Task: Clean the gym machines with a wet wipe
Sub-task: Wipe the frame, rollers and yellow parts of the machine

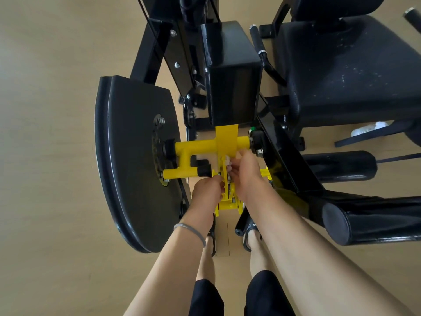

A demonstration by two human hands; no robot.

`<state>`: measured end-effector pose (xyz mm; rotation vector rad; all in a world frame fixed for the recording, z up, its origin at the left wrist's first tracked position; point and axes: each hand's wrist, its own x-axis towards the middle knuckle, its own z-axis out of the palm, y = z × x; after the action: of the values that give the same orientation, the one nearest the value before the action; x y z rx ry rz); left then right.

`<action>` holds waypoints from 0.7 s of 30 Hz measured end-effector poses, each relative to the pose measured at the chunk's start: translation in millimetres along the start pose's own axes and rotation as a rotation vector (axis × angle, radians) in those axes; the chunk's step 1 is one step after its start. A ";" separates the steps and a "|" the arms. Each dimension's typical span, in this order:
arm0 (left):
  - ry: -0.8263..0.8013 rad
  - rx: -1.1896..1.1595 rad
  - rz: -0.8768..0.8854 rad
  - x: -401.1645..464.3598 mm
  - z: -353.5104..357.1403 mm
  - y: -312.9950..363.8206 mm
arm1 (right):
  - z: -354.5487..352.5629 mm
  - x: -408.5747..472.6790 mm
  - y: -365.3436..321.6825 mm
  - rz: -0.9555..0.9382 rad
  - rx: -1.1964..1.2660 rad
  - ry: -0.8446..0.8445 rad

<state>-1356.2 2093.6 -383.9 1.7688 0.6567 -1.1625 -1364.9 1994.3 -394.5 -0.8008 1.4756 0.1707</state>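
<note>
Here, right hand pinches a white wipe against the yellow lever; left hand grips the same lever (fingers curled).

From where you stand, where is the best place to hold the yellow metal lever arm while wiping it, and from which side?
Probably grip the round yellow metal lever arm from above: bare and smooth, unlike the bolted bracket.

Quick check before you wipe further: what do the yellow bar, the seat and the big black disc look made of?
Yellow bar: painted metal, glossy, seemingly welded tubes. Seat: black padded vinyl or leather-like cover, scuffed with pale specks. Disc: black, smooth, slight sheen; painted metal or hard plastic, cannot tell which.
</note>
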 end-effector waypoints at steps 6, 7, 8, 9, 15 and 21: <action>0.015 0.154 0.108 -9.7 1.4 9.8 | 0.4 -27.4 2.9 -0.237 -0.139 -0.043; 0.037 0.267 0.232 -17.9 -0.3 13.1 | 3.1 -31.8 2.7 -0.323 -0.198 -0.074; 0.094 0.373 0.383 -24.3 -4.4 15.5 | 6.9 -34.7 2.9 -0.402 -0.264 -0.099; 0.194 0.486 0.556 -28.6 -10.8 19.2 | 10.7 -38.3 3.3 -0.466 -0.322 -0.114; 0.276 1.035 0.800 7.1 -37.9 43.2 | 7.9 -42.2 11.2 -0.387 -0.153 -0.072; 0.203 0.945 0.770 20.4 -12.7 41.5 | -5.4 -25.7 6.5 -0.315 -0.016 -0.073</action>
<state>-1309.1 2084.9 -384.2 2.5841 -0.5812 -0.7610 -1376.5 2005.4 -372.7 -1.0178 1.2628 -0.0255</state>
